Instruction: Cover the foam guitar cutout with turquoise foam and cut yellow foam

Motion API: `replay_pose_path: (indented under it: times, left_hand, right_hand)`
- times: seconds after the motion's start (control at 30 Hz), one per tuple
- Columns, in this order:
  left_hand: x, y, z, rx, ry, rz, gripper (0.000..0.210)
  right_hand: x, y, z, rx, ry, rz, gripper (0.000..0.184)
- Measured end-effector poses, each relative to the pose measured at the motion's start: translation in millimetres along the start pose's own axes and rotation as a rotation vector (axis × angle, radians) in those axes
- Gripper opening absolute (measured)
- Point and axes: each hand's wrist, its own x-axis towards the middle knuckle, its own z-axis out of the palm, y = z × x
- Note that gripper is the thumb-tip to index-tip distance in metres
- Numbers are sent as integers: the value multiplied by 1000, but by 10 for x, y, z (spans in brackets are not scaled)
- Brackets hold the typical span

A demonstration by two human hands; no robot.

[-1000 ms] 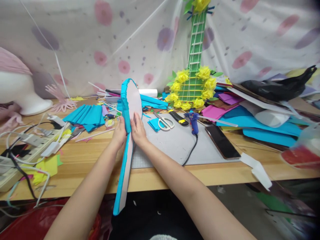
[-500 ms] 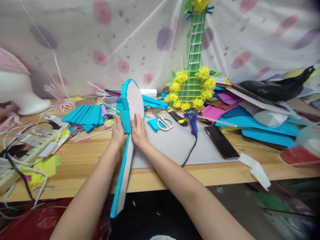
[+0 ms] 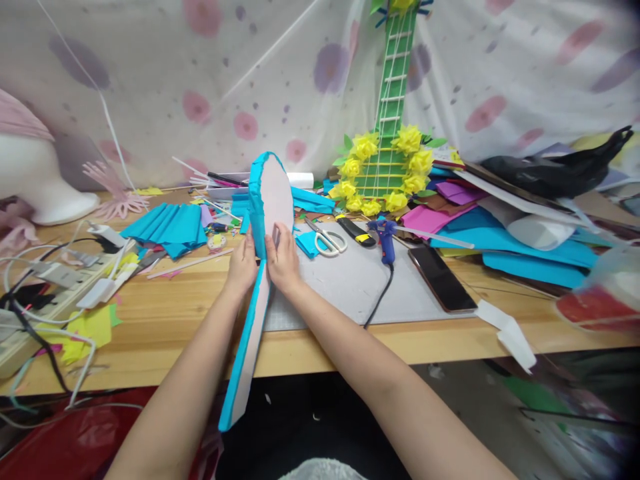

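A guitar-shaped cardboard piece (image 3: 278,193) stands on its edge between my hands, its round body up and its long neck slanting down past the table edge. Its broad face is pale, and turquoise crepe paper (image 3: 257,210) covers the rim. My left hand (image 3: 242,264) presses on the papered rim at the lower left of the body, its fingers partly hidden behind it. On the pale face, low on the body, my right hand (image 3: 283,261) grips from the right with bent fingers. Folded turquoise crepe paper (image 3: 167,227) lies to the left of my hands.
White-handled scissors (image 3: 330,241), a utility knife (image 3: 356,231), a blue glue gun (image 3: 384,241) and a phone (image 3: 442,279) lie on or beside the grey mat (image 3: 330,300). Behind stands a green paper guitar (image 3: 387,160) with yellow flowers. Left is a power strip (image 3: 55,300) with cables.
The turquoise paper that stuck out at the lower body now lies closer along the rim. My left hand has moved slightly right, nearer my right hand, and the body has turned a little.
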Motion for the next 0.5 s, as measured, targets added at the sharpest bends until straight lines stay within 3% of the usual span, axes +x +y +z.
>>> replay_pose_path:
  times: [0.23, 0.5]
  left_hand:
    - [-37, 33, -18, -125, -48, -74, 82]
    - [-10, -75, 21, 19, 73, -38, 74]
  right_hand:
    - [-1, -10, 33, -40, 11, -16, 62]
    - [4, -14, 50, -99, 35, -24, 58]
